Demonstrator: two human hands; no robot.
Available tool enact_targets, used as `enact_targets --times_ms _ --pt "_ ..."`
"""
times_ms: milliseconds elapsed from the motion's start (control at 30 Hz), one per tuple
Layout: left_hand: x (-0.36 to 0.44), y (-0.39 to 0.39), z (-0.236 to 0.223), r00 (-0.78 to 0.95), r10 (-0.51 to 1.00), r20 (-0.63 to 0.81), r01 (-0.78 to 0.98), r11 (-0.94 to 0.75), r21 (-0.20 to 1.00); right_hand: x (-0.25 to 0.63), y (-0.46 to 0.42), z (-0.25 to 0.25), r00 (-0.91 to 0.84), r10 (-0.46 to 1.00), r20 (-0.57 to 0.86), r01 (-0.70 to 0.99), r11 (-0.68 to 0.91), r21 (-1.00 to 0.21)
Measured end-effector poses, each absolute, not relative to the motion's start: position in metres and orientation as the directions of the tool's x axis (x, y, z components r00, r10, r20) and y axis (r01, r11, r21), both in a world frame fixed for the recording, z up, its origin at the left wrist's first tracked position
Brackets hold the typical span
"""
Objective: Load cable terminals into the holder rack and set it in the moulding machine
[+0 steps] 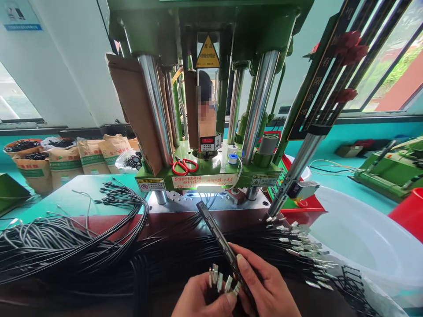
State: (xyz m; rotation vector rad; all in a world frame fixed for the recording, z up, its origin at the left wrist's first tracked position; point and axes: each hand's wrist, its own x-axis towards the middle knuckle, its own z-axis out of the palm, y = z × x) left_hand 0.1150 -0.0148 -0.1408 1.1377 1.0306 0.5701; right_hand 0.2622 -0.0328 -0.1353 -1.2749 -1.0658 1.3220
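My left hand (201, 297) is closed around several silver metal connectors (220, 281), their ends poking up between thumb and fingers. In my right hand (267, 284) is a long dark slotted bar (214, 229), gripped near its lower end with the thumb on top. The bar tilts up and to the left, its far tip close to the press bed. Both hands meet at the lower end of the bar, where the connectors sit right beside it; whether they touch it I cannot tell. Beneath the hands lie many black cables (188, 251).
A green press (211, 169) with steel columns stands ahead, red-handled scissors (185, 166) on its ledge. Coiled cables (66, 237) fill the left side. More silver connector ends (307, 248) lie at right, beside a large white tub (350, 224). Paper sacks (92, 156) stand behind.
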Motion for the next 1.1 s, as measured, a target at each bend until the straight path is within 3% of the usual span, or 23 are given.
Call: enact_targets --times_ms 467,633,800,900,1100 --pt "0.118 -0.011 -0.134 0.445 0.789 -0.424 0.127 0.413 0.902 0.256 -0.035 -0.136 0.104 0.989 -0.108 0.002 -0.109 -0.994" --pt "0.116 -0.011 -0.138 0.450 0.799 -0.397 -0.014 0.451 0.892 0.259 -0.035 -0.137 0.109 0.989 -0.104 -0.006 -0.104 -0.995" --pt "0.108 -0.013 -0.139 0.427 0.789 -0.442 -0.243 0.571 0.784 0.272 -0.038 -0.136 0.061 0.979 -0.195 -0.106 -0.188 -0.976" --pt "0.110 -0.014 -0.137 0.411 0.803 -0.432 -0.174 0.534 0.827 0.275 -0.040 -0.134 0.042 0.980 -0.196 -0.096 -0.192 -0.977" --pt "0.122 -0.015 -0.133 0.335 0.852 -0.402 0.128 0.381 0.916 0.279 -0.037 -0.142 -0.066 0.979 -0.192 -0.043 -0.195 -0.980"
